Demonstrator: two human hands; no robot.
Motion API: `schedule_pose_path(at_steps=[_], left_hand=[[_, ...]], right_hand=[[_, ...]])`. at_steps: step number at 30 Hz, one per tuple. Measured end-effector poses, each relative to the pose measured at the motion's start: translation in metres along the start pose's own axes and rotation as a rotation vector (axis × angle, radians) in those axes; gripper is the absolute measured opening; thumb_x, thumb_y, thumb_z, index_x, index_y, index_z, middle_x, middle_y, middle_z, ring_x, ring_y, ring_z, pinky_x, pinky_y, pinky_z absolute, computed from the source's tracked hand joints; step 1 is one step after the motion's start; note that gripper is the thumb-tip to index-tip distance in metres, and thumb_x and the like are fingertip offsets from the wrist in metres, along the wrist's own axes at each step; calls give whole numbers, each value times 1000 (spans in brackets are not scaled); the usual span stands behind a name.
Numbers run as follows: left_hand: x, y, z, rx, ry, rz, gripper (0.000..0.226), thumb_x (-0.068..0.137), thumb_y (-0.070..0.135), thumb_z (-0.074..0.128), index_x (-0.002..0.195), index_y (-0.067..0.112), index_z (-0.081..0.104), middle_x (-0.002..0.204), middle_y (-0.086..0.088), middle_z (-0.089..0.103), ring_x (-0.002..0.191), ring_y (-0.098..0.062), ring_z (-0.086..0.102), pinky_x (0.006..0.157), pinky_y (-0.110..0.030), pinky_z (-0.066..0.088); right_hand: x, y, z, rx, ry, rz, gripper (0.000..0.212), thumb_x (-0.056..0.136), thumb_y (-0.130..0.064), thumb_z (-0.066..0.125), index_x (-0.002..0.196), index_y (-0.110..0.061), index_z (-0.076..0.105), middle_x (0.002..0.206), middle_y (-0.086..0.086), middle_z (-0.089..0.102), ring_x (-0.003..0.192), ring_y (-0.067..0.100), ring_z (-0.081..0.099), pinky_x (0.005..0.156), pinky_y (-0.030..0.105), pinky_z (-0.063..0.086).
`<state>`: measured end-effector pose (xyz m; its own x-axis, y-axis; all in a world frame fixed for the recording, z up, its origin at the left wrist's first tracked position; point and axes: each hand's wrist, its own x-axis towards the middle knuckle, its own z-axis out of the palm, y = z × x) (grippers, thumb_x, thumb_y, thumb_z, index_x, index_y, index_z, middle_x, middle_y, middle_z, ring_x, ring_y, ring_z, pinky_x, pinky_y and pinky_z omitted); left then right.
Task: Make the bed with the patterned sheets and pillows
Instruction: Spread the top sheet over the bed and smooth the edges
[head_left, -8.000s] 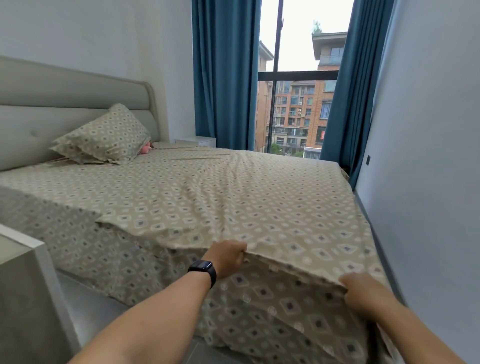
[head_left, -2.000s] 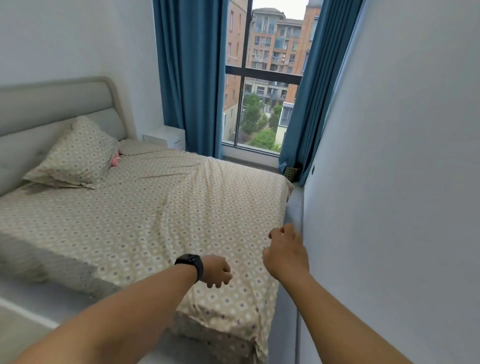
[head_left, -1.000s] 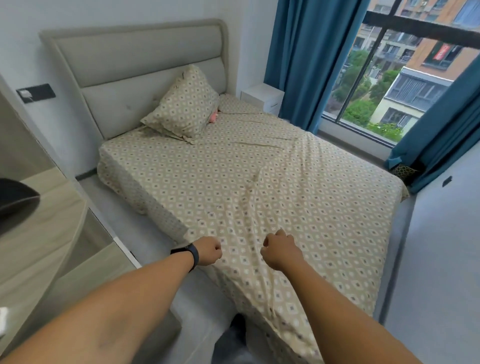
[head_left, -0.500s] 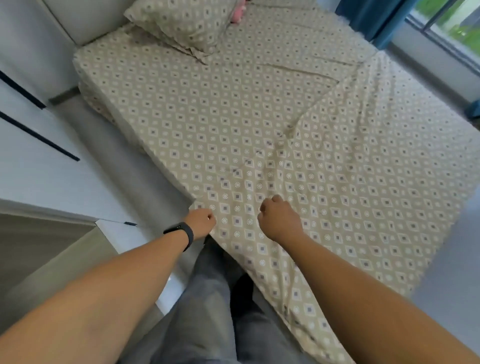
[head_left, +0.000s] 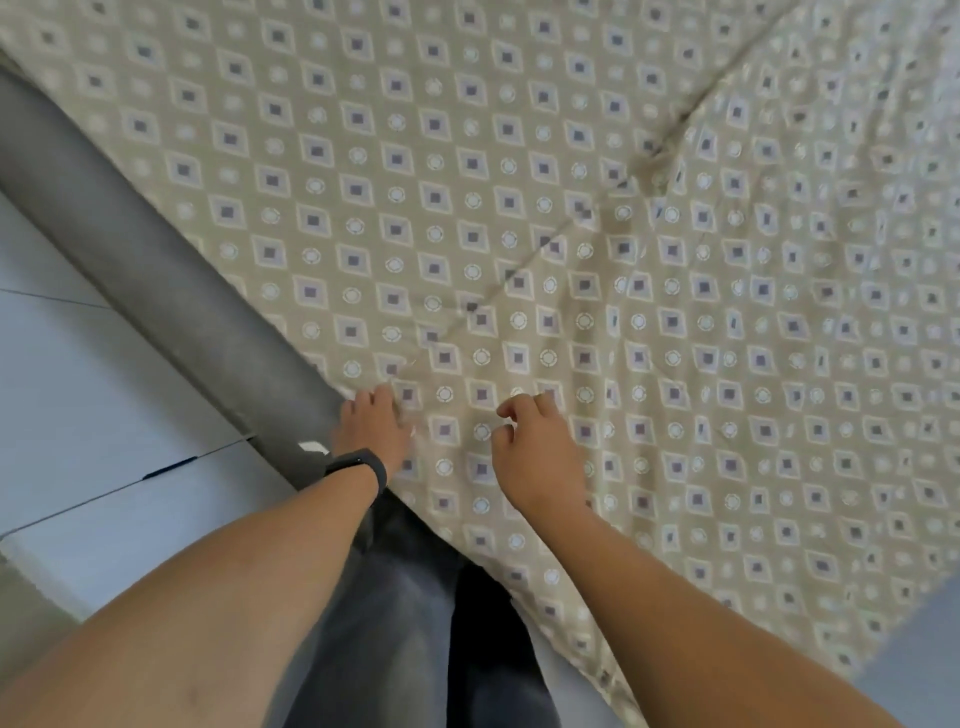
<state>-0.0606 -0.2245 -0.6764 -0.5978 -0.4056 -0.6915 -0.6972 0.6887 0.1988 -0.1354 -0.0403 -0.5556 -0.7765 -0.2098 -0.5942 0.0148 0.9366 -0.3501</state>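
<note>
Patterned sheet (head_left: 519, 208) spread over bed, corner at person's legs. Left hand (head_left: 371, 428) grips sheet at corner edge beside grey bed frame (head_left: 156, 270). Right hand (head_left: 535, 447) loosely curled on top, just inboard, holding nothing. Diagonal crease runs away from both hands.

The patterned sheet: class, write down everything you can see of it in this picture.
The patterned sheet is beige cloth printed with rows of dark-centred diamonds and small pale circles. It lies spread over the bed, filling most of the view, with a long crease running diagonally and finer wrinkles to the right. Its near corner hangs over the bed's edge. The left hand rests at that corner; the right hand, fingers curled, is on the cloth beside it.
</note>
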Motion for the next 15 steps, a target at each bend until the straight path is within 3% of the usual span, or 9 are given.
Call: schedule_pose_path(at_steps=[4, 8, 12, 15], left_hand=[[9, -14, 5, 56, 77, 33, 9, 103, 27, 51, 95, 23, 54, 113, -4, 49, 106, -29, 43, 81, -40, 44], [1, -23, -2, -53, 109, 121, 10, 101, 14, 48, 94, 19, 51, 113, 0, 48, 107, -27, 44, 84, -39, 43], [-17, -59, -4, -148, 113, -99, 25, 91, 4, 47, 77, 23, 37, 79, -1, 52, 74, -31, 52, 64, -38, 39], [-14, -69, -1, -188, 100, -181, 25, 92, 5, 46, 75, 20, 36, 71, -1, 51, 72, -33, 52, 65, -38, 36]], right_hand=[[17, 3, 7, -10, -59, -10, 27, 100, -24, 44, 123, -19, 57, 127, -4, 49, 103, 21, 56, 77, 40, 54], [27, -2, 4, -27, -71, -23, 26, 100, -23, 43, 123, -20, 57, 127, -4, 49, 103, 20, 56, 76, 38, 53], [35, -6, -2, -57, -91, -33, 26, 100, -23, 43, 122, -21, 57, 128, -4, 49, 102, 22, 57, 78, 40, 54], [44, -6, -4, -68, -117, -53, 26, 99, -24, 43, 121, -21, 57, 128, -4, 50, 101, 22, 57, 78, 41, 54]])
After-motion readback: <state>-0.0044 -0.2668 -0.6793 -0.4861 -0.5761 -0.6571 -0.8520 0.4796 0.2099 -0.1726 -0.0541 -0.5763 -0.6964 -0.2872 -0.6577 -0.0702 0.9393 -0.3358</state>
